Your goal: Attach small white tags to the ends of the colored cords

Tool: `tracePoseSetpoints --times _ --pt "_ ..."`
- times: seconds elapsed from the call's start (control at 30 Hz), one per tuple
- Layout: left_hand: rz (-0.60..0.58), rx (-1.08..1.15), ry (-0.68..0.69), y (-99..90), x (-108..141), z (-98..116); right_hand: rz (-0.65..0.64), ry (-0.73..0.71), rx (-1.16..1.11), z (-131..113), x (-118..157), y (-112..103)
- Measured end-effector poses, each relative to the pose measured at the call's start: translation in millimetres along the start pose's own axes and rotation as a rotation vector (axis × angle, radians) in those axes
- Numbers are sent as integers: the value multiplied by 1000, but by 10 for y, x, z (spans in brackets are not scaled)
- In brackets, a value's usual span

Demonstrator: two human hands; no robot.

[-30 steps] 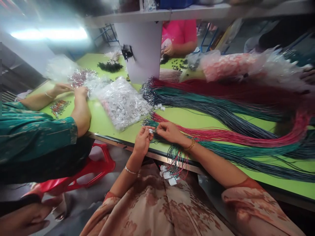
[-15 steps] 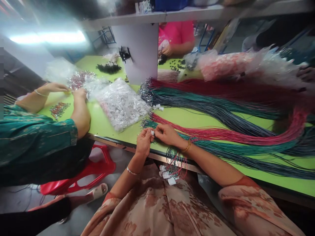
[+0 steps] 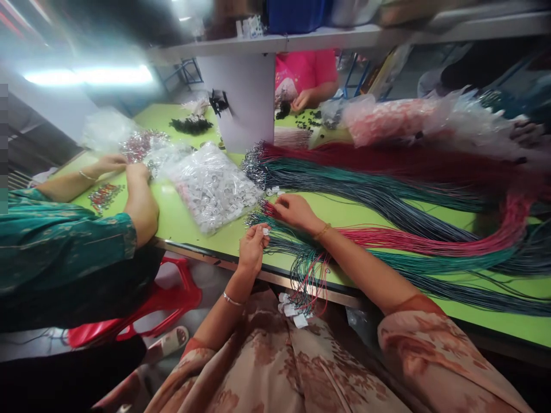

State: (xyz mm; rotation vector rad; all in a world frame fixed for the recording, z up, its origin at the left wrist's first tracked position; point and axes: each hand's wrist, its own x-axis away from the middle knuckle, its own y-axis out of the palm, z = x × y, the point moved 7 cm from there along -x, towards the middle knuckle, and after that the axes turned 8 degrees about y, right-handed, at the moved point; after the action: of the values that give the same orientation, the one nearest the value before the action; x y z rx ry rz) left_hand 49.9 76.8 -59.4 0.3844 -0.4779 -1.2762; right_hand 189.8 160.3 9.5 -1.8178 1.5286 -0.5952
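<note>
Near the table's front edge, my left hand (image 3: 253, 245) pinches a small white connector (image 3: 266, 232). Further back and to the right, my right hand (image 3: 295, 211) rests at the terminal ends of the red wire bundle (image 3: 387, 238), fingertips pressed together; whether a wire is between them is too small to tell. Green wires (image 3: 413, 258) and dark wires (image 3: 451, 287) lie in front of the red ones. Wires with white connectors (image 3: 297, 312) hang over the front edge at my lap.
A clear bag of white connectors (image 3: 215, 189) lies left of the wires. Thicker red and dark bundles (image 3: 365, 192) stretch behind. At the left, a person's hands (image 3: 114, 163) work beside loose terminals (image 3: 104, 197). Another person in pink (image 3: 316, 74) sits across, beyond a grey upright panel (image 3: 243, 103).
My right hand has moved away from the connector, back to the red wires' ends. My left hand stays with the white connector. The view has shifted slightly.
</note>
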Motion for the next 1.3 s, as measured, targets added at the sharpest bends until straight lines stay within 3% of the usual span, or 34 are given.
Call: tracePoseSetpoints --times 0.1,0.2,0.37,0.53,0.7,0.8,1.0,1.3 --pt "8 10 -10 -14 -5 4 -8 64 126 111 -229 108" --pt "-11 16 -19 -15 9 1 -51 56 166 128 -268 206" --pt "-21 22 -42 -18 15 -9 -19 43 266 74 -159 22" --pt "-41 38 -61 -7 17 -9 -85 45 105 -66 -65 -183" --pt "-36 50 -60 -18 30 -17 -243 -17 -116 -244 33 -122" --pt "-39 43 -53 -24 33 -21 -231 -83 -249 -299 56 -103" --pt "-38 65 -53 -39 32 -21 -202 -138 -380 -281 163 -43" --pt "-53 97 -43 -35 32 7 -223 -25 -418 -105 424 201"
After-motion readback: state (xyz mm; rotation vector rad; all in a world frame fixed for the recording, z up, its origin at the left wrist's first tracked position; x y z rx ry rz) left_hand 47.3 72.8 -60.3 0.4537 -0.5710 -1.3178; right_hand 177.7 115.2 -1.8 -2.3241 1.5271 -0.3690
